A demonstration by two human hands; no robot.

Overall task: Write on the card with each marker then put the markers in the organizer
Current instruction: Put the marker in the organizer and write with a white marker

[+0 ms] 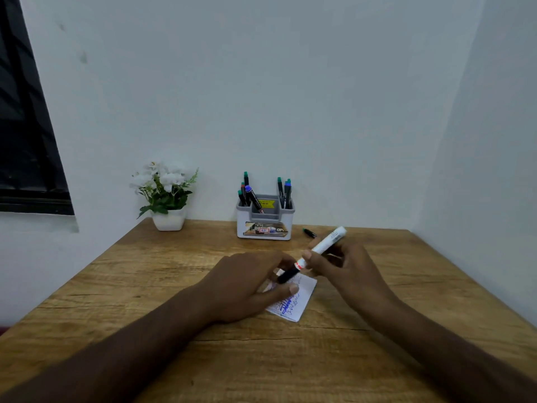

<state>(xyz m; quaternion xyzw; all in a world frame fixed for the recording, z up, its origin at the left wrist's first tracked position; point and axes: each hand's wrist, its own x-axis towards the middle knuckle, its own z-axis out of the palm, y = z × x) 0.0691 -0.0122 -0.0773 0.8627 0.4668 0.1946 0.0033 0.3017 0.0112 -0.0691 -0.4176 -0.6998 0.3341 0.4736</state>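
Note:
A white card point(299, 298) with blue and dark scribbles lies on the wooden table point(145, 286). My right hand point(345, 269) grips a white marker point(325, 245) with a black cap point(286, 276), held tilted just above the card. My left hand point(247, 283) rests over the card's left side, its fingers pinching the black cap end. A white and grey organizer point(265, 225) stands at the back, holding several markers with green and blue ends. One dark marker point(309, 232) lies on the table to the organizer's right.
A white pot of white flowers point(167, 196) stands at the table's back left. White walls close in behind and on the right. A dark window point(26, 141) is at the left.

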